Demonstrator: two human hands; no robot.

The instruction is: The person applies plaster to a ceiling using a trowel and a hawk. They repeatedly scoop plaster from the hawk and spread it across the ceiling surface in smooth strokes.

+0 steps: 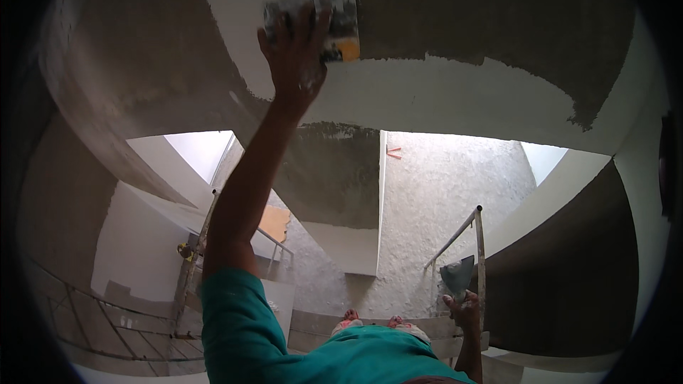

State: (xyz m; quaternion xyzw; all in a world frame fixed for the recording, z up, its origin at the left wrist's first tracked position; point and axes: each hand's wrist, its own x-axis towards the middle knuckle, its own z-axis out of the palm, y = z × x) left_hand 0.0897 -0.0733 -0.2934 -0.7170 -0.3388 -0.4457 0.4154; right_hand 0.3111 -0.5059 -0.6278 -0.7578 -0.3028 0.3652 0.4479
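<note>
- Grey plaster (498, 35) covers much of the ceiling (441, 99); a white, uncoated band runs across it between the grey patches.
- Left hand (295, 57) is raised overhead, arm at full stretch, fingers wrapped around the handle of a trowel (334, 25).
- Trowel lies flat against the ceiling at the edge of the wet grey area, near the top of the view; its blade is smeared grey, with a yellow part showing beside the fingers.
- Right hand (464, 311) hangs low at the person's side, fingers closed on the handle of a hawk (457, 275) loaded with grey mix; the grip is small in view and appears firm.
- Hawk sits just beside a metal rail (478, 256), well apart from the trowel.
- Teal sleeve (238, 320) covers the left upper arm.
- Feet (373, 321) stand on a narrow platform (441, 328) between the rails.
- Rough white wall (448, 199) falls away below, with a small red mark near its upper edge.
</note>
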